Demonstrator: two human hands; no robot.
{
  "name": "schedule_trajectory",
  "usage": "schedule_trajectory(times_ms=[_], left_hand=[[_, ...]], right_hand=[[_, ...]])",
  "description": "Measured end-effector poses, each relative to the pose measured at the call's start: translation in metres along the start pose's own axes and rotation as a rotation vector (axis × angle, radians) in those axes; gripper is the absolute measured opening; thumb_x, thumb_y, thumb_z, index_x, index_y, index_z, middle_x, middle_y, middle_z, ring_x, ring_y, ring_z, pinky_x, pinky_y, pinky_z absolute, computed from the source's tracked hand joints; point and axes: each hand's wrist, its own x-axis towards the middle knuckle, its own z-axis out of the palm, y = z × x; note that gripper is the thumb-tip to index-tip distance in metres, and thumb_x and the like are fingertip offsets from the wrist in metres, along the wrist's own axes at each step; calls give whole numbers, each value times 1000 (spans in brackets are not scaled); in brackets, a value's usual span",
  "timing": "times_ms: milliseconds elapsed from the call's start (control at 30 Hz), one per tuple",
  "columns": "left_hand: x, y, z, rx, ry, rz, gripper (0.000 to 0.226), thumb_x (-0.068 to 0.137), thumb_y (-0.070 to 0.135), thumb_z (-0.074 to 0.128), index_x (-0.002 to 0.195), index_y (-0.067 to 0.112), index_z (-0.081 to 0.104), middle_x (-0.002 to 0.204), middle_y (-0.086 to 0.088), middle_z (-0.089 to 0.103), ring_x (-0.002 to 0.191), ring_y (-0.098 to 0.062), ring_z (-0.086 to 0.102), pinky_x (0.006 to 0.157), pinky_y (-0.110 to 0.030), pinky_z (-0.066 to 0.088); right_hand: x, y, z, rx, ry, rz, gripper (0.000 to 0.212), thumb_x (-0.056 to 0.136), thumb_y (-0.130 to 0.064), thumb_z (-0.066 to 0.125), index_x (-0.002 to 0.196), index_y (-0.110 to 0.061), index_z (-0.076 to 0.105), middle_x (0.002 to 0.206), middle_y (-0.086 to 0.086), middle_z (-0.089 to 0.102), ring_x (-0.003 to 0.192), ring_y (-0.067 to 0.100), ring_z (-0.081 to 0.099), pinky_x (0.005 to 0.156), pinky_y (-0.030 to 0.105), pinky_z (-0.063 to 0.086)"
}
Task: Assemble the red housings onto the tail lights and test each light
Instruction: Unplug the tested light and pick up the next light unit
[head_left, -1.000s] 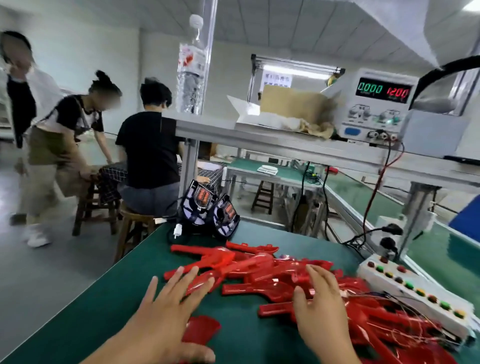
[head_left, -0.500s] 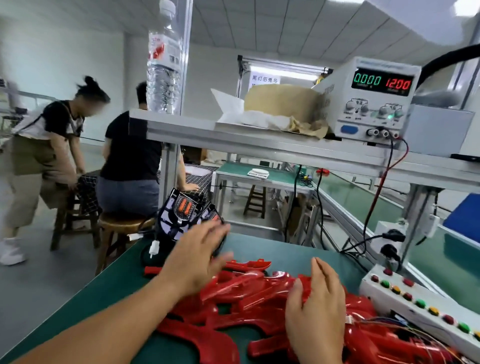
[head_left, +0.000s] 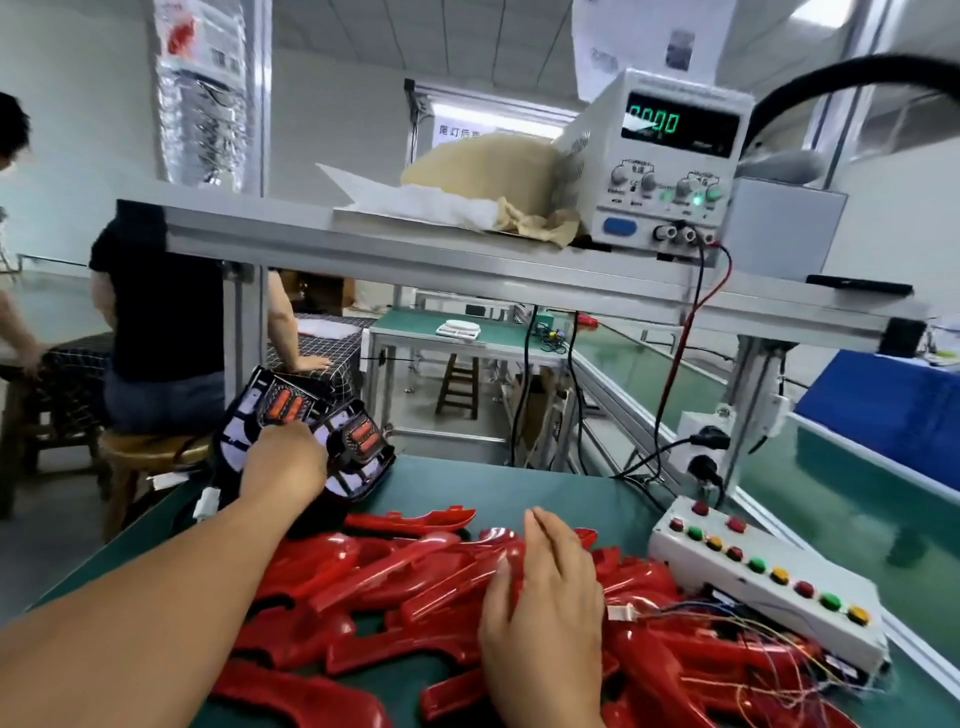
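Several glossy red housings (head_left: 395, 577) lie piled on the green bench top in front of me. Black tail lights (head_left: 358, 447) with orange reflectors stand stacked at the far left corner of the bench. My left hand (head_left: 283, 465) is stretched out to that stack, its fingers closed on the front tail light. On the red pile rests my right hand (head_left: 545, 597), palm down, fingers slightly apart, gripping nothing. A white test box (head_left: 763, 577) with red, green and yellow buttons lies to the right, thin wires trailing from it over the housings.
A power supply (head_left: 670, 161) with a green display sits on the metal shelf (head_left: 415, 244) above the bench, red and black leads hanging down. A conveyor with a green belt (head_left: 810, 493) runs along the right. People sit on stools at the left.
My left hand has travelled from the near part of the bench forward to the tail light stack and closed on it. The right hand stayed on the red pile. The camera tilted down.
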Motion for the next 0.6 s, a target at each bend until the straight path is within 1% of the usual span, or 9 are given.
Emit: schedule_trajectory(times_ms=[33,100,200,300,333,400,467,533,600], left_hand=[[-2,1,-3,-54,16,8,26,98,16,48,104,-5,61,107,-27,63,95,-41,60,70,-34,39],[-11,4,-13,-190,46,-7,29,97,20,51,103,-7,60,108,-30,63,101,-44,59,73,-36,40],[-37,7,-26,-423,49,-15,30,95,22,51,100,-5,65,101,-28,68,96,-43,65,84,-41,51],[-85,14,-33,-638,1,9,23,94,22,51,89,4,65,82,-14,70,76,-33,71,77,-47,56],[-102,17,-34,-693,-16,23,21,93,22,52,89,6,66,81,-12,69,74,-31,71,75,-47,57],[-133,24,-33,-742,-78,68,25,89,25,52,95,8,68,88,-14,70,82,-34,69,77,-47,57],[-158,29,-27,-735,-165,112,24,87,25,51,95,11,69,92,-14,71,86,-35,68,77,-47,57],[-177,32,-23,-720,-231,142,20,90,20,52,97,13,69,91,-9,73,81,-31,70,74,-44,59],[-189,35,-22,-760,-252,179,17,91,16,54,96,16,70,87,-4,73,67,-20,71,64,-38,61]], right_hand=[[0,1,0,13,-2,9,52,63,-7,86,112,-3,70,113,7,68,98,28,67,82,43,52],[-1,2,0,56,-14,23,48,71,-8,81,117,-3,67,119,7,65,105,29,63,89,43,48],[-1,5,0,133,-67,34,45,82,-12,73,124,-2,63,126,8,61,114,28,56,100,40,41],[0,4,-5,224,-137,86,46,90,-22,64,133,-6,57,135,3,52,126,19,45,107,26,27],[1,4,-7,260,-158,109,48,92,-26,62,136,-9,54,137,2,50,128,16,42,107,23,25],[2,2,-11,333,-199,161,50,94,-34,56,140,-14,51,141,0,45,132,13,38,107,22,25],[2,1,-14,401,-263,205,52,96,-38,52,143,-20,46,143,1,41,133,13,37,105,23,25],[1,0,-15,437,-336,229,52,97,-39,48,147,-25,40,144,3,37,133,14,35,103,23,25],[0,2,-14,434,-393,229,50,98,-39,46,147,-28,39,146,5,34,136,14,32,104,23,25]])
